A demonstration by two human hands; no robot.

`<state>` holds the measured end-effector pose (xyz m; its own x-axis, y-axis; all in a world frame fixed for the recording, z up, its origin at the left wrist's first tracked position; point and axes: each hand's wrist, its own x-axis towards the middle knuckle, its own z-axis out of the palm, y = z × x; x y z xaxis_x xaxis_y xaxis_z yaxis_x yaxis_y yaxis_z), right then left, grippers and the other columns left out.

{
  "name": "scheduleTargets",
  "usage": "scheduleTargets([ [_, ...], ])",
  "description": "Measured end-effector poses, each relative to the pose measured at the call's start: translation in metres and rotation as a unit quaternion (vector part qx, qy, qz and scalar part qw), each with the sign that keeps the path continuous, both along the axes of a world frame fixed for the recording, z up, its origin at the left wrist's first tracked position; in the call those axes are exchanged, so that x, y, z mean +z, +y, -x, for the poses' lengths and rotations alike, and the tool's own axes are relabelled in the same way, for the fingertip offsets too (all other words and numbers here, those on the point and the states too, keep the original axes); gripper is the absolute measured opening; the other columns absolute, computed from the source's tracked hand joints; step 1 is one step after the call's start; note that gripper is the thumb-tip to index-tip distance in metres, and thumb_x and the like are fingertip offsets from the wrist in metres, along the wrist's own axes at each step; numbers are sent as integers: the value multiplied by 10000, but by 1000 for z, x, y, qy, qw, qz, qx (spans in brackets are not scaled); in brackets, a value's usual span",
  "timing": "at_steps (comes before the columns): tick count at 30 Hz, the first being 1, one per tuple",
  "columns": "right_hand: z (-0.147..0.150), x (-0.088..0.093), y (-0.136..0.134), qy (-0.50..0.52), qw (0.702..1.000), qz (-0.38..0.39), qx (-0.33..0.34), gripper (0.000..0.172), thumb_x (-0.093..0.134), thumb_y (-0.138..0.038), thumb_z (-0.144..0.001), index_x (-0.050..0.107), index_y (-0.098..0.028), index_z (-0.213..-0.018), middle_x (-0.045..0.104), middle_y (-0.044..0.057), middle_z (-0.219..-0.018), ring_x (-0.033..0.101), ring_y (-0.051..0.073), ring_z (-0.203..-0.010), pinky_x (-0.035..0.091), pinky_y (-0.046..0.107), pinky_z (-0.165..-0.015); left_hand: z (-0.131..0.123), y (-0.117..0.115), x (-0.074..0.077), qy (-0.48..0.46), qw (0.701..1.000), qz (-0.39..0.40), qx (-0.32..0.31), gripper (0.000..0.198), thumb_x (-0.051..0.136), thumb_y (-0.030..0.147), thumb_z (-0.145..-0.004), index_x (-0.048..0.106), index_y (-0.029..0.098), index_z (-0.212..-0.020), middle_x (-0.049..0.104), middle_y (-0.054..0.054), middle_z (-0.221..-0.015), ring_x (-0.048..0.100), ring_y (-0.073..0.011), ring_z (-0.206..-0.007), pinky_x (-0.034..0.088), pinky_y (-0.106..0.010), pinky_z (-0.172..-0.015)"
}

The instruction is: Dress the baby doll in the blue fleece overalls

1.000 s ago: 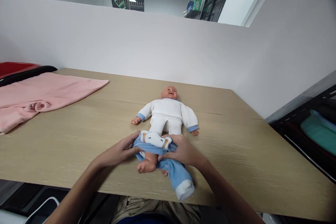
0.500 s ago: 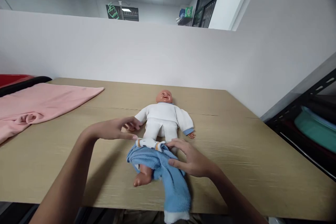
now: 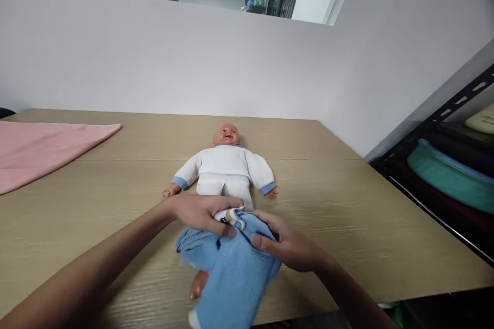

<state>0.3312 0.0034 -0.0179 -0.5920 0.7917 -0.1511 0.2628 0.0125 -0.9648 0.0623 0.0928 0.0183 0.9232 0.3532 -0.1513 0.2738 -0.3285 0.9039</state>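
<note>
"Where are the trousers (image 3: 239,272) from your fingers?"

"Right at my fingertips, running toward me from the doll's thighs. The waistband (image 3: 236,216) is at the far end; the long leg drops to the table's (image 3: 328,205) near edge, its white cuff (image 3: 194,320) a little to my left."

"Which hand is nearer the waistband?"

"My left hand (image 3: 201,214). It comes across from the side, thumb over the front of the band, fingers along the top, so the cloth is pinched there. My right hand (image 3: 283,242) is on the other side of the waist, thumb laid on the blue cloth and first finger by its upper edge. The remaining fingertips are hidden, so I can't tell how firmly they grip."

"And the doll (image 3: 225,161)?"

"On its back, head away from me, in line with the trousers. One bare foot (image 3: 198,285) shows just left of the hanging leg; I can't see the other."
</note>
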Motion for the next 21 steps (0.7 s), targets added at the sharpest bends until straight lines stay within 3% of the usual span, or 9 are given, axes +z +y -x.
scheduleTargets([
  [4, -15, 12, 2, -47, 998, -39, -35, 426, 741, -601, -959, 757, -250, -1200, 728, 35, -1070, 667, 249, -986, 547, 368, -898, 2, 5, -12, 5, 997, 72, -19, 362, 857, 408, -864, 747, 284, -1185, 755, 15, -1078, 712, -245, -1024, 561, -289, -867],
  [7, -19, 9, 2, -28, 996, -10, -82, 468, 680, -657, -982, 727, -264, -1233, 727, 51, -1095, 686, 252, -1010, 581, 377, -896, 3, 8, -22, 23, 989, 125, -71, 287, 862, 456, -868, 779, 259, -1059, 774, 15, -979, 735, -258, -966, 593, -324, -867],
  [11, -8, 8, -4, 19, 997, 76, -8, 738, 793, -618, -918, 570, -274, -1533, 705, 98, -1387, 684, 295, -1262, 578, 432, -1067, 2, 9, -34, -51, 992, 114, -27, 378, 774, 485, -956, 729, 237, -1238, 768, -34, -1170, 700, -278, -1150, 556, -361, -1046],
  [13, -1, 13, -8, 32, 996, 72, 33, 867, 930, -549, -798, 591, -269, -1546, 729, 98, -1374, 685, 322, -1287, 557, 457, -1117, 2, 8, -38, -80, 994, 79, 15, 374, 766, 494, -962, 707, 217, -1206, 738, -39, -1144, 682, -263, -1138, 535, -342, -1047],
  [14, 1, 16, -10, 25, 998, 48, 35, 838, 965, -515, -763, 650, -272, -1500, 744, 92, -1349, 682, 332, -1293, 539, 465, -1143, 2, 8, -39, -82, 994, 65, 29, 361, 774, 498, -954, 703, 213, -1165, 723, -31, -1101, 680, -251, -1103, 533, -329, -1028],
  [16, 4, 20, -16, -2, 999, -26, 19, 597, 942, -479, -806, 775, -277, -1342, 750, 88, -1332, 662, 340, -1319, 504, 476, -1181, 2, 9, -39, -79, 994, 70, 27, 342, 785, 507, -946, 704, 215, -1104, 707, -17, -1036, 683, -233, -1044, 542, -314, -988],
  [18, 3, 19, -22, 1, 996, -90, -6, 375, 841, -476, -918, 821, -269, -1230, 728, 99, -1340, 664, 322, -1291, 518, 457, -1155, 4, 11, -40, -75, 991, 110, -31, 410, 842, 533, -891, 723, 213, -1119, 729, -25, -1055, 699, -249, -1048, 564, -326, -973],
  [21, 0, 5, -32, 56, 989, -119, -68, 327, 698, -512, -1020, 793, -272, -1221, 736, 90, -1216, 709, 251, -1059, 599, 368, -953, 8, 14, -41, -58, 979, 146, -128, 630, 971, 544, -727, 750, 190, -1199, 760, -69, -1212, 702, -326, -1162, 594, -372, -997],
])
